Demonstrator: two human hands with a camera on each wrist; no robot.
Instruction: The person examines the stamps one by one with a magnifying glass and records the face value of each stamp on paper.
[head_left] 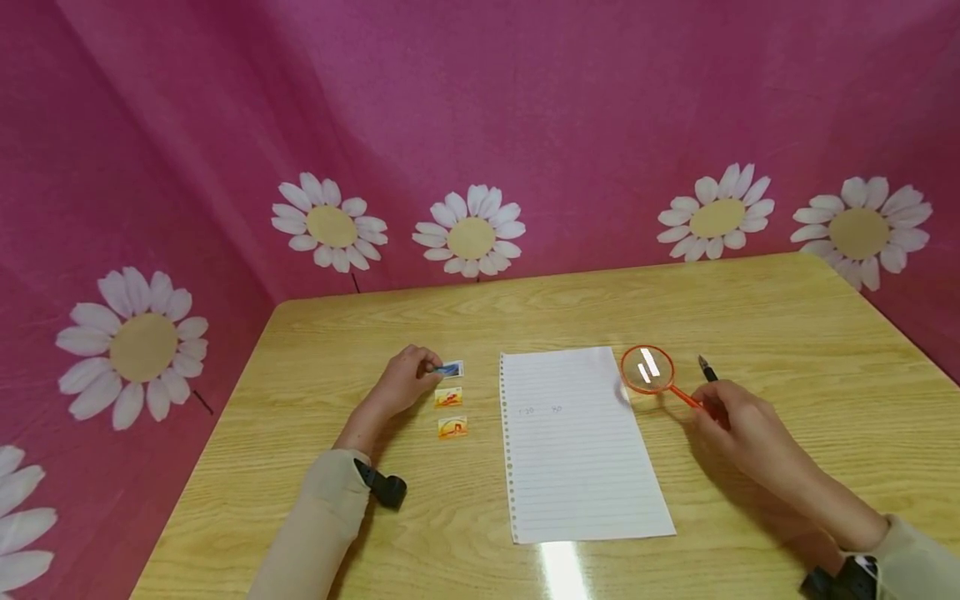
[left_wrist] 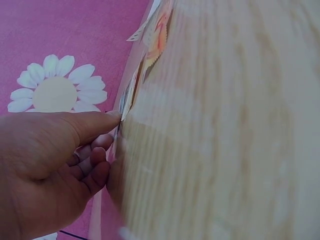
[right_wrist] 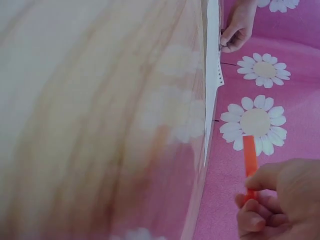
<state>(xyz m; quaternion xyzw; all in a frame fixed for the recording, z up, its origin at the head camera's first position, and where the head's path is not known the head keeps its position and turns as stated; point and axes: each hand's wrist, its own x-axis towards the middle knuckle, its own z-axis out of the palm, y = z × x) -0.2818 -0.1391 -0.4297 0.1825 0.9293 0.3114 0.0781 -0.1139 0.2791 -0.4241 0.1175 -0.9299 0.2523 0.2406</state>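
Note:
With thumb and fingers, my left hand (head_left: 408, 379) pinches the left edge of a small blue postage stamp (head_left: 453, 369). Nearer to me, in a column under it, lie a yellow-and-red stamp (head_left: 448, 397) and another yellow-and-red stamp (head_left: 452, 427). In the left wrist view the thumb tip covers part of the blue stamp's edge. My right hand (head_left: 738, 425) grips a red-rimmed magnifying glass (head_left: 648, 369) by its handle, its lens over the table just beside the paper's right edge. The orange-red handle (right_wrist: 250, 155) shows between thumb and fingers in the right wrist view.
A lined sheet of paper (head_left: 577, 467) with punched holes and faint handwriting lies between the hands. A fountain pen (head_left: 707, 368) shows its nib just beyond the right hand. The wooden table (head_left: 405, 321) meets a pink daisy-patterned cloth (head_left: 585, 125) at back and sides.

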